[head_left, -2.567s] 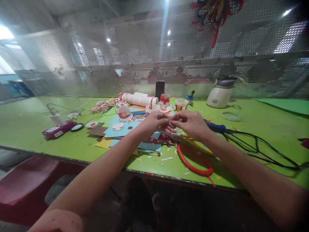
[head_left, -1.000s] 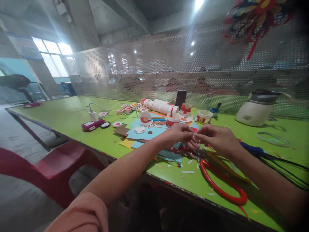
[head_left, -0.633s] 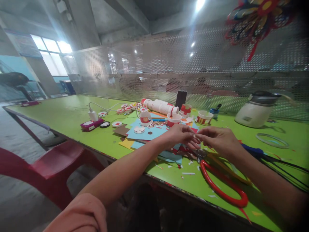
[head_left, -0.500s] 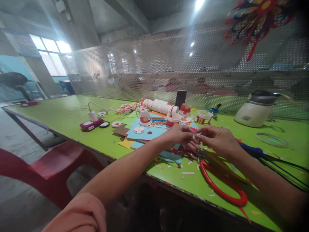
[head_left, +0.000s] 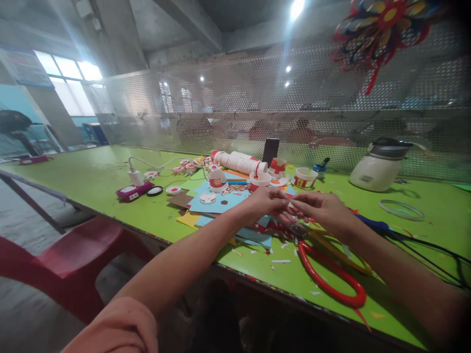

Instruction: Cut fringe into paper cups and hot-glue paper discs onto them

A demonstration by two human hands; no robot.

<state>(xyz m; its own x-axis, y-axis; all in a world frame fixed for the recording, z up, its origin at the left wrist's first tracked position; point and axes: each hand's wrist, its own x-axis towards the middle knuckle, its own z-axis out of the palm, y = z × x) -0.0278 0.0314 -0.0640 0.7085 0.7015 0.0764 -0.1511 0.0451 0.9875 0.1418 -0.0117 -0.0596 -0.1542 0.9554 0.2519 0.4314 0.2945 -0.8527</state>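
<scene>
My left hand point(head_left: 274, 205) and my right hand point(head_left: 319, 210) meet fingertip to fingertip above the table. Fingers of both are pinched together; whatever sits between them is too small to make out. Below them lie scissors with one red handle point(head_left: 331, 282) and one yellow handle point(head_left: 344, 250), their blades partly hidden under my hands. Just behind my left hand stands a red and white paper cup point(head_left: 259, 181). Sheets of light blue paper point(head_left: 200, 203) spread out to the left, with a white disc point(head_left: 208, 197) and a small dark hexagon point(head_left: 224, 202) on top.
White paper cups lie stacked in a roll point(head_left: 239, 162) before a phone point(head_left: 271, 149). Rightward are another cup point(head_left: 304, 178), a blue jar point(head_left: 319, 170), a white kettle point(head_left: 377, 169) and a tape ring point(head_left: 401, 210). A purple power strip point(head_left: 134, 192) is left; a red chair point(head_left: 79, 245) adjoins the table.
The view has turned slightly, shifting everything a little left in the picture. My hands stay together, and the small white bit seen between my fingers earlier is harder to see.
</scene>
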